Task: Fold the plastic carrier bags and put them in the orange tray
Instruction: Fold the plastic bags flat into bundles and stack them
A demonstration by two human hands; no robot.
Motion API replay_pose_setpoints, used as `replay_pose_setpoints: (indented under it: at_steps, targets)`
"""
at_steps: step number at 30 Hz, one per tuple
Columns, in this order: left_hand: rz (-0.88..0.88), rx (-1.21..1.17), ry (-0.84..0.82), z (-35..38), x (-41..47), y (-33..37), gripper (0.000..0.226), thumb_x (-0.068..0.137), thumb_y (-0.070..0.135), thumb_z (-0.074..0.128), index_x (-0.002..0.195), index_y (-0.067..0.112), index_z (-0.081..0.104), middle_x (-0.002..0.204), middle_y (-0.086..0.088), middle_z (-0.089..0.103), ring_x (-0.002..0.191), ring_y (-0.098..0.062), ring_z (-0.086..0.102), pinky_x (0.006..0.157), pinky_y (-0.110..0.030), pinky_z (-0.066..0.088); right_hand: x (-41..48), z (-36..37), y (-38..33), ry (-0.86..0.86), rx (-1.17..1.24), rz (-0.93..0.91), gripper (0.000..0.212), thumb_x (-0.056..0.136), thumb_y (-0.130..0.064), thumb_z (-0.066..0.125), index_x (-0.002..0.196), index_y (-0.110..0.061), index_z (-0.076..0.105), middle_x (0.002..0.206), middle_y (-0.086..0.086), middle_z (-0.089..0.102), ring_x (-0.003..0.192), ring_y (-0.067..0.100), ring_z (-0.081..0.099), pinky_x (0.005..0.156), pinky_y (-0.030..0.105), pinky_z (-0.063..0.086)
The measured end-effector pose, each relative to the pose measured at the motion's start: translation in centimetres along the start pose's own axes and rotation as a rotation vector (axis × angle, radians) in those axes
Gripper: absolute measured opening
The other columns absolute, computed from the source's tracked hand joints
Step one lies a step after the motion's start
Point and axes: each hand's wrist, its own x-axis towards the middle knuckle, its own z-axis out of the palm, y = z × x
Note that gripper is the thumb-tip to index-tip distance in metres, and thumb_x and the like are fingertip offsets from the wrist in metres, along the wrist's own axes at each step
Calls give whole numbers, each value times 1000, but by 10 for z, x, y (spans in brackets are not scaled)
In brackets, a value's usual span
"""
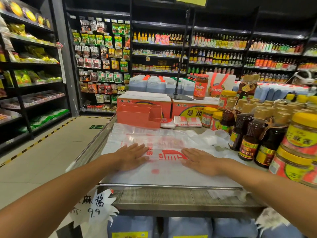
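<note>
1. Head view: fingers (139, 148) of left hand (132, 156) and right hand (200, 160) flat, straight, pressing the carrier bag (164, 170), gripping nothing.
2. Bag spread on the worktop (171, 186); slick film, so we risk it sliding or creasing crooked.
3. Behind it the orange tray (137, 115); sauce bottles (247, 140) close on the right, and we could knock them.

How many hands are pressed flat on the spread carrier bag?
2. The left hand lies on the carrier bag toward its left side, the right hand toward its right, with the red print between them.
</note>
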Motion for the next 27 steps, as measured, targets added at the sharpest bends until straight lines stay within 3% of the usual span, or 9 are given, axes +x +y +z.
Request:
replay_pose_setpoints:
  at_steps: [7,10,14,19,21,23,27]
  targets:
    - [-11,-6,-8,0,-1,2,109,68,95,-6,162,40,-6,170,12,-9,157,-15,-12,127,-45,-6,-15,3,33,-4,16,66,95,85,-85,9,162,-32,-6,169,-15,-10,155,8,-11,127,36,-3]
    - [-14,-16,-2,-1,-3,3,125,53,103,-12,162,41,-4,171,12,-7,157,-15,-9,127,-46,-4,-16,2,32,26,17,61,85,94,-77,16,163,-30,1,170,-13,-3,156,10,-5,127,34,-1]
    - [-29,-24,25,-5,-5,7,135,48,105,-10,163,37,2,171,11,1,158,-15,-1,128,-45,0,-18,-3,28,153,-5,59,85,94,-78,28,163,-30,17,168,-8,19,154,17,18,125,39,16]
    - [-51,11,27,-9,-6,11,107,78,94,10,164,31,6,172,9,6,158,-17,4,128,-43,4,-5,-13,19,226,-125,45,76,96,-74,38,159,-32,27,158,-2,40,144,23,38,116,45,32]
    - [-54,21,51,-11,-6,13,84,96,78,26,164,30,11,171,7,11,158,-18,8,128,-42,8,-3,-15,15,259,-206,-7,67,98,-69,37,154,-33,36,153,-3,45,137,22,44,111,44,37]
    - [-51,20,94,-13,-8,15,75,100,69,35,163,31,19,170,7,20,156,-18,17,127,-41,15,-2,-15,11,294,-254,-70,57,100,-64,36,149,-36,43,147,-8,49,130,18,50,105,43,42]
    - [-64,10,138,-18,-14,14,77,93,76,39,157,34,33,164,10,32,151,-17,30,122,-45,26,-6,-19,1,367,-241,-108,46,97,-43,46,143,-39,45,130,-14,63,110,15,63,89,39,52]
